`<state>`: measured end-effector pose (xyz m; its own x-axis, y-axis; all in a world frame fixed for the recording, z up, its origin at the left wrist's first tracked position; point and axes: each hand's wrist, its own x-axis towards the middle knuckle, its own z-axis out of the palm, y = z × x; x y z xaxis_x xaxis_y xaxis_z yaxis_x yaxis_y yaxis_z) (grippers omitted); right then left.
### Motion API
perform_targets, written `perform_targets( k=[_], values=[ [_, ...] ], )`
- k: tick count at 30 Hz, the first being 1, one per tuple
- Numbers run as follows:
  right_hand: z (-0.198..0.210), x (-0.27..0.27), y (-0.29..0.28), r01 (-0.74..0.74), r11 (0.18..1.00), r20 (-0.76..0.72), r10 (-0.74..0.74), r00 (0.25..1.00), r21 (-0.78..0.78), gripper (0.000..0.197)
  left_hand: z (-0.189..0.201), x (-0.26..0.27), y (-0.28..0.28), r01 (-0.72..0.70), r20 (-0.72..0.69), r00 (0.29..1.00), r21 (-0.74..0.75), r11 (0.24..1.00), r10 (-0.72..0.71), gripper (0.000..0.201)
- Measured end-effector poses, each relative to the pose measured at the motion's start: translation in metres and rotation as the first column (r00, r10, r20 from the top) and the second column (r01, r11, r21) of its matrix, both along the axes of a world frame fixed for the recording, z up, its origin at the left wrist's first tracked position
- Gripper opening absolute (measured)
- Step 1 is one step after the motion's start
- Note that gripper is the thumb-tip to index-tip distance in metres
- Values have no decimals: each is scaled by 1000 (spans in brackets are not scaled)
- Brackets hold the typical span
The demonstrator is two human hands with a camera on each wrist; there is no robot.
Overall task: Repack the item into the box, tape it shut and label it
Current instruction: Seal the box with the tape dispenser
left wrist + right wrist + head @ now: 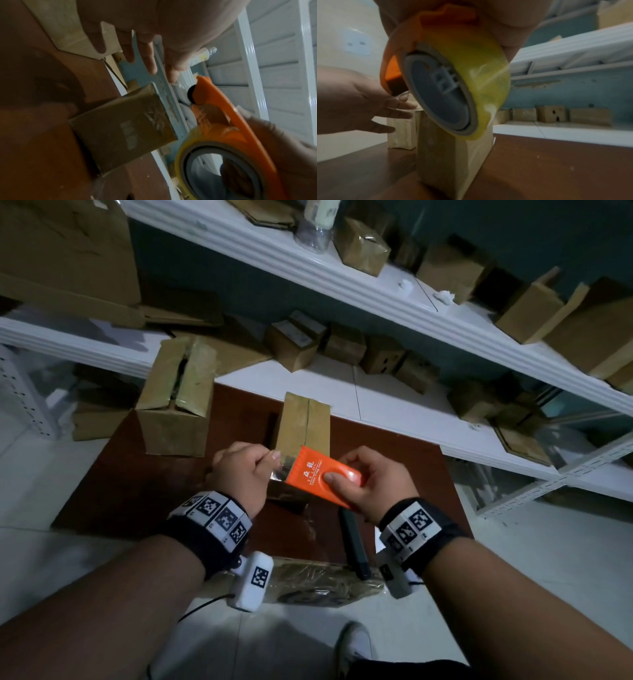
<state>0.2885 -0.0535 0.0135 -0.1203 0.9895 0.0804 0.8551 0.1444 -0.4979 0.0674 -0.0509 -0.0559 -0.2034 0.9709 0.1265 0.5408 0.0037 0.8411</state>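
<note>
Now mid-taping. Nearest, at 5 o'clock: right hand curled round the orange dispenser, thumb pressed on top, roll hanging beneath. At 7 o'clock: left hand pinching the free tape end between thumb and forefinger, other fingers loosely spread. Just beyond, at 12 o'clock: box upright on the worktop, flaps closed, seam showing. Best done by keeping the strip taut, centring it over the seam, pressing the end down on the near side first, then drawing the dispenser straight back toward 12. Farther, at 10 o'clock: open carton; shelves behind.
</note>
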Motion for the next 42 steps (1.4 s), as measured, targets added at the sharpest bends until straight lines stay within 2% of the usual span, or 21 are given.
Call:
perform_targets(
  k=[4,10,16,18,20,22,25,32,38,42],
  values=[
    [15,22,4,49,999,67,-51,996,23,32,9,-17,2,-55,156,986,-17,998,57,31],
    [21,42,-7,98,995,172,-95,980,-6,30,7,-18,-1,155,203,966,29,987,-158,30],
    [17,52,-15,151,988,212,-141,967,-30,33,8,-10,-7,175,87,980,77,982,-182,21],
    [17,53,-14,192,979,258,-168,952,-70,37,14,-3,-15,237,-90,970,139,962,-226,20],
    [17,53,-10,227,969,327,-184,927,-98,42,23,10,-26,334,-320,911,206,920,-259,22],
    [18,51,-6,231,968,384,-179,906,-94,44,28,19,-33,383,-426,865,219,898,-265,25],
    [17,49,-4,222,973,435,-171,884,-70,45,26,20,-33,387,-457,851,211,898,-259,29],
    [6,36,1,240,964,474,-160,866,-114,45,31,28,-41,474,-588,756,192,859,-286,36],
    [-2,45,0,207,975,452,-150,879,-79,49,31,26,-42,481,-550,785,250,840,-285,35],
    [-8,58,2,239,965,517,-154,842,-103,34,52,35,-58,513,-528,810,430,743,-254,27]
  ],
)
